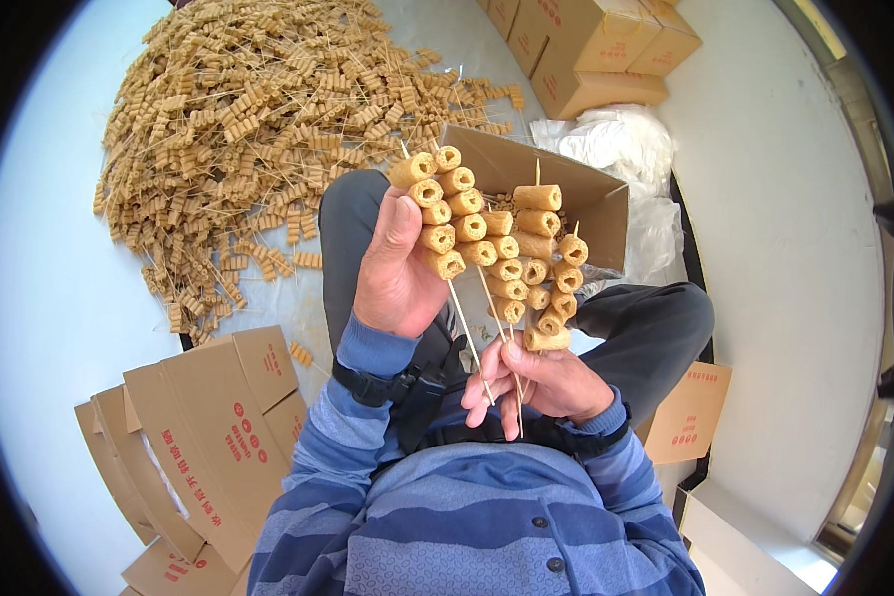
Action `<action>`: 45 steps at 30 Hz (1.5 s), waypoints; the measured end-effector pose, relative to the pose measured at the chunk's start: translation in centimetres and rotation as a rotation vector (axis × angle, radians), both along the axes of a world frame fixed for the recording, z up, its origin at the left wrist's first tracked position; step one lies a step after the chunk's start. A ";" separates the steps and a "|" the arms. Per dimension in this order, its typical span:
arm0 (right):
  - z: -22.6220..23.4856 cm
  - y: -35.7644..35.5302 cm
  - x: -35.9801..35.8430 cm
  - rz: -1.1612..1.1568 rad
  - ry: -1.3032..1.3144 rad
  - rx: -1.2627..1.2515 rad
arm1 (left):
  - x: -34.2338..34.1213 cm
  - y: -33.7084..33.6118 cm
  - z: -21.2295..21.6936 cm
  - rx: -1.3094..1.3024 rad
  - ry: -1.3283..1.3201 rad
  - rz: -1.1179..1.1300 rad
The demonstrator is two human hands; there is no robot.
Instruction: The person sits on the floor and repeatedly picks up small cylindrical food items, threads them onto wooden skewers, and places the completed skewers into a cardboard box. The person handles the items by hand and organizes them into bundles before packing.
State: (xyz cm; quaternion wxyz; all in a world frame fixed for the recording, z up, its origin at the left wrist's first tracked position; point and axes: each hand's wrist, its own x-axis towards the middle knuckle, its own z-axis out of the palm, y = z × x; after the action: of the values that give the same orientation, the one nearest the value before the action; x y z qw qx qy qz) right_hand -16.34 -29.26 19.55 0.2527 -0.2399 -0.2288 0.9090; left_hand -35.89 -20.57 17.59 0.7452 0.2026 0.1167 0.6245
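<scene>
Several skewers of short golden-brown hollow rolls fan out in front of me, their pale sticks pointing toward my body. My left hand is closed at the upper left, its thumb pressed against the rolls of the leftmost skewers. Lower down, my right hand pinches the bare sticks between thumb and fingers, below the skewers on the right. The fingers of my left hand behind the rolls are hidden.
A huge heap of similar skewers covers the floor at the far left. Beyond my hands stands an open cardboard box with white plastic bags beside it. Flattened cartons lean at the near left, and closed cartons are stacked far right.
</scene>
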 end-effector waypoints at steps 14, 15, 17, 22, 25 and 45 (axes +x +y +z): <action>0.8 2.1 2.2 -0.134 -0.396 0.209 | 0.7 -0.9 -0.2 -0.099 -0.157 -0.144; 1.0 2.2 2.1 -0.104 -0.382 0.192 | 1.2 -1.3 -0.3 -0.112 -0.057 -0.146; 1.3 2.2 1.7 -0.060 -0.383 0.153 | 2.0 -1.7 -0.6 -0.159 -0.079 -0.118; 1.3 2.1 1.4 -0.039 -0.333 0.109 | 2.1 -2.2 -0.7 -0.174 -0.110 -0.132; 1.0 2.2 1.7 -0.008 -0.278 0.031 | 1.7 -2.1 -0.8 -0.227 -0.131 -0.193; 0.8 2.5 1.5 -0.020 -0.611 0.199 | 0.3 -0.8 -1.8 -0.265 -0.125 -0.111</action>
State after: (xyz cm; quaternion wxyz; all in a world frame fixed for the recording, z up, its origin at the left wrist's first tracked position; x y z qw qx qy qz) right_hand -14.83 -26.78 20.33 0.2033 -0.4780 -0.3794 0.7657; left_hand -35.56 -21.41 15.78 0.8045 0.0692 0.1403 0.5730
